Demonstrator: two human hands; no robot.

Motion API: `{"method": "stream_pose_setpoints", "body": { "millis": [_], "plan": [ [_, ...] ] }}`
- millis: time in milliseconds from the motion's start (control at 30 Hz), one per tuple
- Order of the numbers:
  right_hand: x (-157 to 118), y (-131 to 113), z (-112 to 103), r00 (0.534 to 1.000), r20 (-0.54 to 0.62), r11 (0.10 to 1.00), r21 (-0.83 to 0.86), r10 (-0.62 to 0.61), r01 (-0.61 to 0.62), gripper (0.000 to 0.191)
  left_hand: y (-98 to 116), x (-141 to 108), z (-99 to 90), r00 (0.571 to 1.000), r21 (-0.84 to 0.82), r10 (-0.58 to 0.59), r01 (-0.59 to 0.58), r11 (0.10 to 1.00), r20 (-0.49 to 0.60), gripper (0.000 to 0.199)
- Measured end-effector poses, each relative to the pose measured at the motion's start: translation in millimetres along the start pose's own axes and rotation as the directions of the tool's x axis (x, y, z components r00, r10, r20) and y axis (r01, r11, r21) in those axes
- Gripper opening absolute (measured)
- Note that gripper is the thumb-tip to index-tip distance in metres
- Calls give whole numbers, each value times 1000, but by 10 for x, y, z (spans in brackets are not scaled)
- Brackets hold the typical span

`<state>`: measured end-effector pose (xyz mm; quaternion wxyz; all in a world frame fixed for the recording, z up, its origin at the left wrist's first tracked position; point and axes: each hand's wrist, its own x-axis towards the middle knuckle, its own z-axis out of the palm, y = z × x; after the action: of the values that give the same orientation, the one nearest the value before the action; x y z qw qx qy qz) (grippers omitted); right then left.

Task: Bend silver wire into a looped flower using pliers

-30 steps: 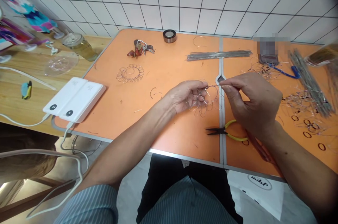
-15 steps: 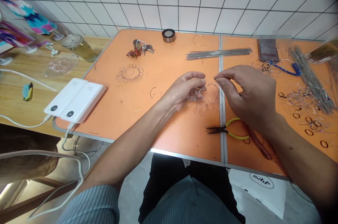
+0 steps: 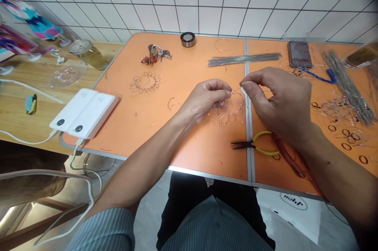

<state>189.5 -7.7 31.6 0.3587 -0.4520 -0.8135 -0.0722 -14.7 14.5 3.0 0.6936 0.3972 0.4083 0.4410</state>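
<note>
My left hand (image 3: 209,97) pinches a ring of looped thin wire (image 3: 228,119), whose petal-like loops hang below and right of the fingers. Thumb and forefinger of my right hand (image 3: 274,103) are pressed together on a fine wire end that runs across to the left fingertips. Part of the wire ring is hidden behind the left fingers. Just below my right hand lie yellow-handled pliers (image 3: 243,145), jaws pointing left, and a red-handled tool (image 3: 291,158) partly covered by the wrist. A similar looped wire ring (image 3: 145,82) rests flat on the orange table (image 3: 189,156) to the left.
A bundle of straight wires (image 3: 245,59), a tape roll (image 3: 188,39) and keys (image 3: 156,54) lie at the back. On the right are a phone (image 3: 299,54), tangled wire pieces (image 3: 336,109) and a thicker wire bundle (image 3: 351,89). White power banks (image 3: 84,113) with cables sit at left.
The left thumb and forefinger have closed further onto the wire, covering more of the ring's left side. My right hand has shifted very slightly, still pinching the wire end.
</note>
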Motion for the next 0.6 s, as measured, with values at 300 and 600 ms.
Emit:
{"method": "stream_pose_setpoints", "body": {
  "millis": [300, 600],
  "plan": [
    [21, 5, 0, 998, -31, 997, 59, 48, -46, 15, -20, -11, -5, 990, 143, 127, -135, 981, 60, 10],
    [30, -37, 10, 998, -13, 991, 125, 56, -54, 19, -6, -44, 9, 991, 252, 128, -132, 959, 31, 5]
  ]
}}
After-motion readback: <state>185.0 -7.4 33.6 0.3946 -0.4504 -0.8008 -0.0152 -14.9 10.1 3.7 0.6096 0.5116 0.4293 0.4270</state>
